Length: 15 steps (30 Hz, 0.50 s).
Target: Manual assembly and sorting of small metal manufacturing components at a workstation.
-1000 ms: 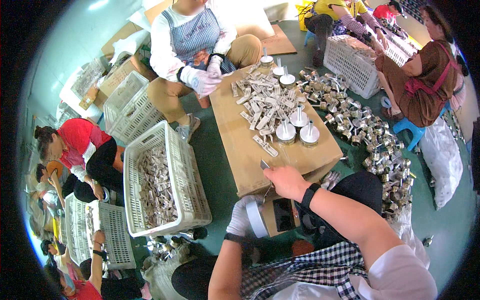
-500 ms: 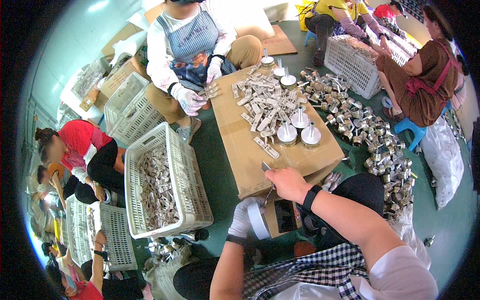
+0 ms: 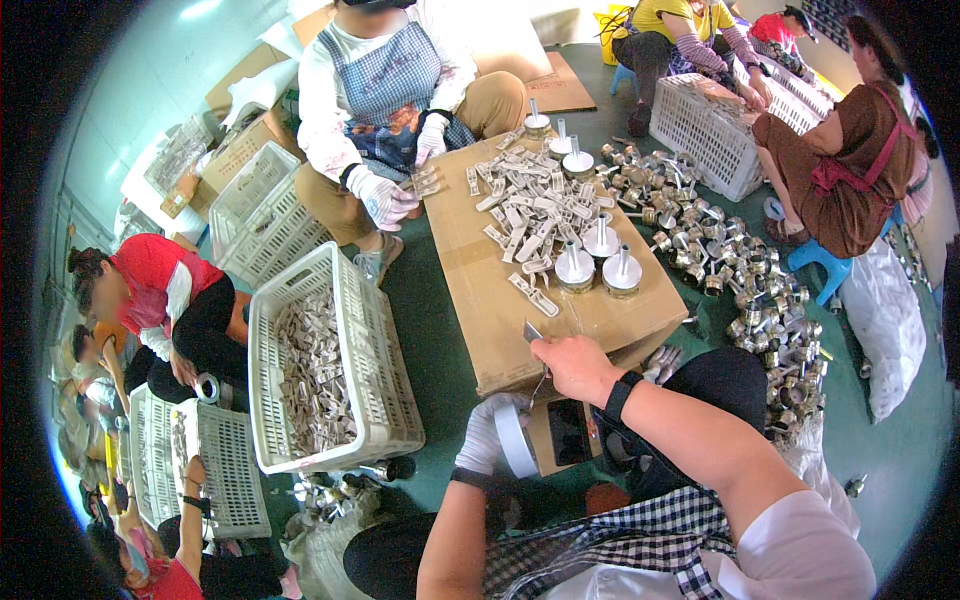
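Observation:
My left hand [image 3: 485,436], in a pale glove, is closed around a wide roll of white tape [image 3: 514,440] at the near edge of the cardboard box. Just above it, my bare right hand [image 3: 576,368] pinches a small flat metal piece [image 3: 532,333] that looks like a blade, its tip pointing up over the box. A thin dark strip shows below the right fingers; what it belongs to I cannot make out. On the cardboard box [image 3: 470,300] lie a heap of metal clips [image 3: 535,205] and several round metal parts with upright stems [image 3: 575,268].
A white plastic crate [image 3: 395,375] full of clips stands left of the box. Many stemmed metal parts [image 3: 745,265] are piled on the floor to the right. Opposite, a person's gloved hand [image 3: 385,200] holds clips. A phone [image 3: 570,433] lies near my lap. Other people work around.
My two hands stay almost in place. The gloved hand opposite shifts slightly. At far left, the person in red has moved a hand, and a tape roll there shows more clearly.

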### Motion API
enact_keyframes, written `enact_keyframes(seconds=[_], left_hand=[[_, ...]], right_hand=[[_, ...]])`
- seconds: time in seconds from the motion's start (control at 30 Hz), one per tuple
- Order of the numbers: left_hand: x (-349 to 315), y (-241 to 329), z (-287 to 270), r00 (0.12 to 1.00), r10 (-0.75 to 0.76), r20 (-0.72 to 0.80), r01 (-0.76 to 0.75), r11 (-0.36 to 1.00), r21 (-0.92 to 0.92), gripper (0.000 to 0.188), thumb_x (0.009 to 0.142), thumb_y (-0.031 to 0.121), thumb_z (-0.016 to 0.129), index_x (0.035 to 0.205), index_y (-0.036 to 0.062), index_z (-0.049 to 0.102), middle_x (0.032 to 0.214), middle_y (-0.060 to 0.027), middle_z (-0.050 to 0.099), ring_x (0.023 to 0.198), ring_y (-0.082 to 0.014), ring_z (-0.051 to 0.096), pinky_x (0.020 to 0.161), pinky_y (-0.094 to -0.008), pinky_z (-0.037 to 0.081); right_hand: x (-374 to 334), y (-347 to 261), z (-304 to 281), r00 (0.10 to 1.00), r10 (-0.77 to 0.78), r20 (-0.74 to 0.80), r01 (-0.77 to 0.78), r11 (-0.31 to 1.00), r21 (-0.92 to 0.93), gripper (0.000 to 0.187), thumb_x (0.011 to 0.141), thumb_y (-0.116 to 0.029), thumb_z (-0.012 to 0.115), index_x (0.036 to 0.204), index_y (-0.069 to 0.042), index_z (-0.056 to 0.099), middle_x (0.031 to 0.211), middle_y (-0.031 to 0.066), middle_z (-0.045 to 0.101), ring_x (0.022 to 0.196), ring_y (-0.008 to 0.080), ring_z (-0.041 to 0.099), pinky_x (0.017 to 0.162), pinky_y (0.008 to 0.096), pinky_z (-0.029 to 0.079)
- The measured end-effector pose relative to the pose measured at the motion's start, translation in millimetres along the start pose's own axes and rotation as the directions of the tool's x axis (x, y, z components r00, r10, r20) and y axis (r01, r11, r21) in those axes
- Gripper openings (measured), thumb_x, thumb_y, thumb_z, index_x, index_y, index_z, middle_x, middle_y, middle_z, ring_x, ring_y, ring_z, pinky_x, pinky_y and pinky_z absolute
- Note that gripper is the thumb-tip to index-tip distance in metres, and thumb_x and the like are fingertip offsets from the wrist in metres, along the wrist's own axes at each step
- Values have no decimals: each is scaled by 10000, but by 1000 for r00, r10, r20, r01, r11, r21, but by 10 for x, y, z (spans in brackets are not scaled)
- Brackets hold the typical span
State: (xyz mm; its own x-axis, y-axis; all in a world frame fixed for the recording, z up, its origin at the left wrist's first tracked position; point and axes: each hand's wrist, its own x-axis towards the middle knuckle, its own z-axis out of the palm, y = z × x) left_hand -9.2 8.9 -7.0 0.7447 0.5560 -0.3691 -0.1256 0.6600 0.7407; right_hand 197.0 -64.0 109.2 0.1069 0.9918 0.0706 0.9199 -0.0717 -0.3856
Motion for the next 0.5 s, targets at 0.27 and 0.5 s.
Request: enact_keyframes(seconds=[0.27, 0.5], left_hand=[[20, 54, -2, 985, -175, 10, 172, 951, -258, 177, 783, 94, 615, 925, -11, 623, 910, -154, 647, 746, -251, 622, 684, -345, 553], [28, 62, 16, 986, -164, 0, 158, 945, -285, 184, 786, 106, 619, 918, -23, 616, 902, -163, 648, 730, -269, 627, 675, -360, 558]], right_hand=[[-10, 3, -15, 1000, -18, -8, 18, 1000, 20, 169, 732, -37, 558, 896, -22, 520, 755, 200, 622, 766, 381, 623, 669, 473, 495], [-5, 0, -14, 1000, -13, -9, 13, 999, 37, 172, 732, -47, 565, 896, -24, 520, 751, 200, 619, 760, 387, 619, 665, 479, 491]])
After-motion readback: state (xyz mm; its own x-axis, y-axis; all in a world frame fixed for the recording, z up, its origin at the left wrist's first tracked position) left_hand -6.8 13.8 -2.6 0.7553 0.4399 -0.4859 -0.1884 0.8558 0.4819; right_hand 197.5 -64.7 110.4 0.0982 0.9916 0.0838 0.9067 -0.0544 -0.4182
